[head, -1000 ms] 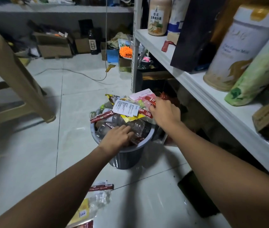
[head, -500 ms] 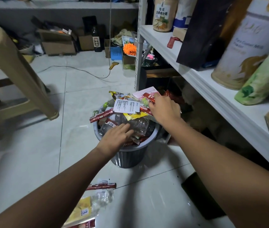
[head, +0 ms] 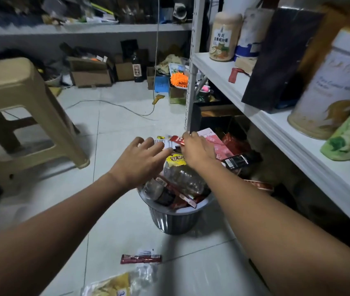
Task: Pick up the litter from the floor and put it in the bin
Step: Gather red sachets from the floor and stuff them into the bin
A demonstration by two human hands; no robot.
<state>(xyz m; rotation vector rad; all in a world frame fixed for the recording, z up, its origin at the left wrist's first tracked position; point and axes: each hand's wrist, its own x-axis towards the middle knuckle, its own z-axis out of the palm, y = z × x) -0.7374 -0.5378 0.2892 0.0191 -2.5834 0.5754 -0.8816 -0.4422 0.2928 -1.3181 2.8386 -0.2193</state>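
Observation:
A grey ribbed bin [head: 176,218] stands on the tiled floor, heaped over its rim with wrappers and crushed clear bottles [head: 182,178]. My left hand [head: 142,161] hovers over the far left of the heap, fingers spread, its fingertips on a white printed wrapper [head: 165,144]. My right hand [head: 197,150] lies on top of the heap, pressing on a pink packet [head: 219,144] and a red wrapper [head: 176,140]. A black wrapper [head: 238,161] hangs over the bin's right side. On the floor in front lie a red sachet [head: 141,259] and a clear and yellow bag [head: 118,283].
A beige plastic stool [head: 20,116] stands to the left. A white shelf [head: 276,133] with tins and bags runs close along the right, above the bin. Cardboard boxes [head: 90,71] line the back wall, and a thin cable [head: 116,105] crosses the floor.
My left hand has lifted from the bin's near rim and moved to the far top of the heap. My right hand has shifted slightly left over the wrappers.

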